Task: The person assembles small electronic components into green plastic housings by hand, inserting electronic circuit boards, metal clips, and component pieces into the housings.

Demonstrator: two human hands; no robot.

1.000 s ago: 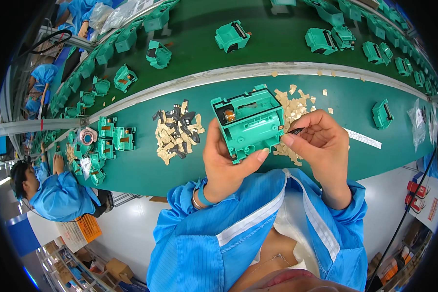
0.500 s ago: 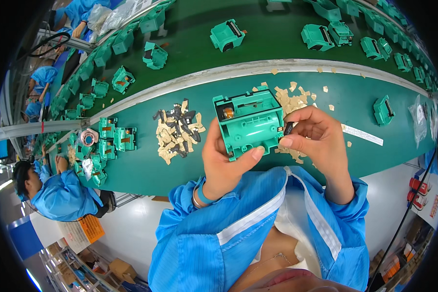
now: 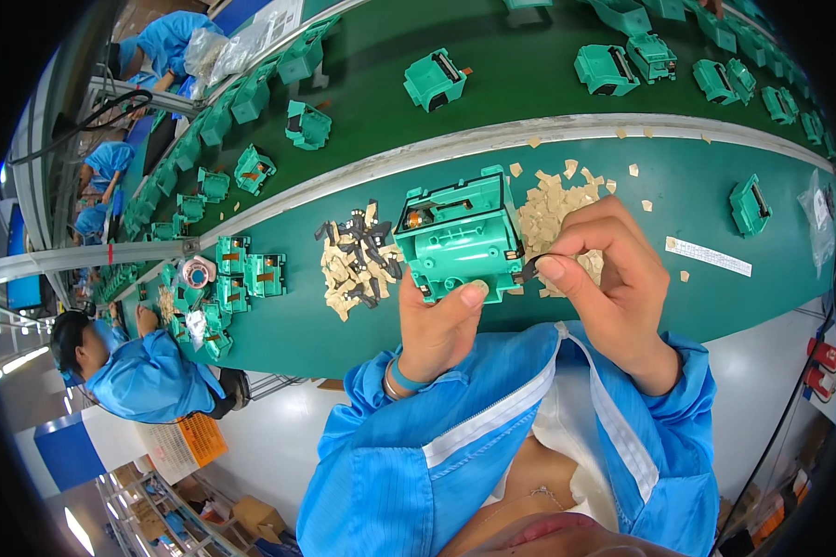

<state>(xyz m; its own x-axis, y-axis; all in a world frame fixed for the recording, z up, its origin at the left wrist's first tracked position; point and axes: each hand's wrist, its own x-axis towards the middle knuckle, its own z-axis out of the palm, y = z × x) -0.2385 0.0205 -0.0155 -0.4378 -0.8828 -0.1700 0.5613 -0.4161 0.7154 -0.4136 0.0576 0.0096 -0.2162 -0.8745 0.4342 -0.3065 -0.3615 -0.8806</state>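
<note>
A green plastic housing with a dark-edged open compartment is held up over the bench by my left hand. The thumb presses its near face, and the other fingers are partly hidden behind it. Inside the compartment a copper-coloured round part shows at the left. My right hand pinches a small black plastic piece between thumb and forefinger, against the housing's right side. Its exact seating is hidden by the fingers. Behind the hands lies a heap of beige paper-like pieces.
Left of the housing lies a pile of black parts and beige pieces. Several green housings stand farther left, near a tape roll. Beyond a metal rail, a belt carries more housings. A co-worker sits at left.
The housing has tilted and shifted slightly left in my left hand. My right hand still pinches the black piece, its wrist turned a little. The whole view has shifted slightly.
</note>
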